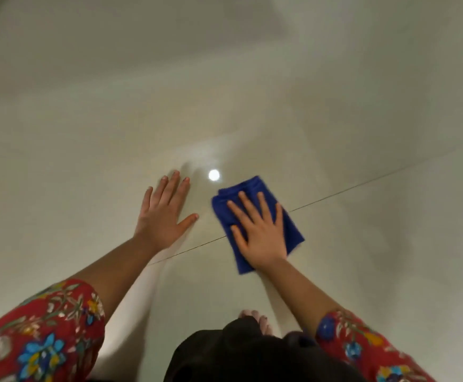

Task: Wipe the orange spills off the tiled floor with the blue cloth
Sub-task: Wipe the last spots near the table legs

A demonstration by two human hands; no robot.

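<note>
Blue cloth [258,216], centre frame: right hand [260,235] pressed flat, fingers spread. Left hand [164,213] flat on tiled floor [87,161], fingers straight.

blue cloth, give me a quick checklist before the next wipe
1. Right hand flat on the blue cloth: ok.
2. Cloth folded, lying flat on the floor: ok.
3. Left hand pressing the floor, apart from the cloth: ok.
4. Orange spill in view to aim at: not ok, none shows.
5. Underside of the cloth clean: cannot tell.
</note>
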